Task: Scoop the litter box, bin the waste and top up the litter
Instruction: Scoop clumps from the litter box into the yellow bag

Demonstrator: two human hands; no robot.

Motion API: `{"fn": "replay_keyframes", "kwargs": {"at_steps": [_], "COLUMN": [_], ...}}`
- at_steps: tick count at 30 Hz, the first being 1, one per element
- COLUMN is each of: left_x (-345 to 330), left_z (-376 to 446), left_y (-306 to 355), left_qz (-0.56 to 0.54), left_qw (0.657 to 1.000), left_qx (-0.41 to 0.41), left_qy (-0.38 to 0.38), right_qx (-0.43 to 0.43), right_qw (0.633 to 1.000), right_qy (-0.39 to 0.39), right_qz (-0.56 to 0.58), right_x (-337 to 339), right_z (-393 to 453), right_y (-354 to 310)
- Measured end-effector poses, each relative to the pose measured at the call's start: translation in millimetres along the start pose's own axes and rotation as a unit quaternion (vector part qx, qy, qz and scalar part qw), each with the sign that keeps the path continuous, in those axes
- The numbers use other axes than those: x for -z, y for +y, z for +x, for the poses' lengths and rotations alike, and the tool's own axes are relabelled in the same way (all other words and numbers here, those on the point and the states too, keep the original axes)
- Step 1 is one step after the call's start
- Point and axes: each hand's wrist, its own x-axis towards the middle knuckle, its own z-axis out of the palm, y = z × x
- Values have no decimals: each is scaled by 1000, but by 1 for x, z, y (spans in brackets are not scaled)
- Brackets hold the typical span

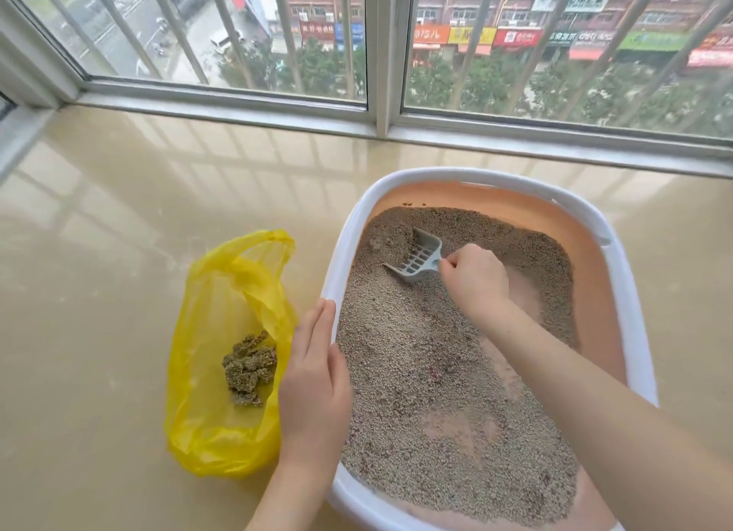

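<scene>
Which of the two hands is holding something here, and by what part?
The right hand grips the grey scoop by its handle. The left hand holds nothing; it rests flat on the litter box rim.

A litter box (618, 229) with a white rim and an orange inside sits on a glossy beige floor (119, 213) by a barred window (373, 38). The right hand (474, 276) grips a grey slotted scoop (416, 258), its blade dug into the litter (416, 371). The left hand (313, 375) rests flat on the box's left rim. Just beside it lies a yellow bag (214, 371) holding dark clumps (250, 366).
</scene>
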Motion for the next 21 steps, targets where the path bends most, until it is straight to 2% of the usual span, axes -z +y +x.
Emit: {"fn": "replay_keyframes", "kwargs": {"at_steps": [7,15,21], "left_x": [1,1,0], "left_z": [1,1,1], "left_y": [1,2,2], "left_qz": [2,-3,-3], "left_qw": [1000,1000,1000], "left_qx": [2,9,15], "left_qy": [-2,3,8], "right_qx": [-56,-27,-24], "right_qw": [996,975,970], "right_qy": [15,23,17], "right_qz": [64,217,243], "right_x": [-42,-42,-25], "right_z": [-5,-19,-45], "right_y": [-5,4,21]}}
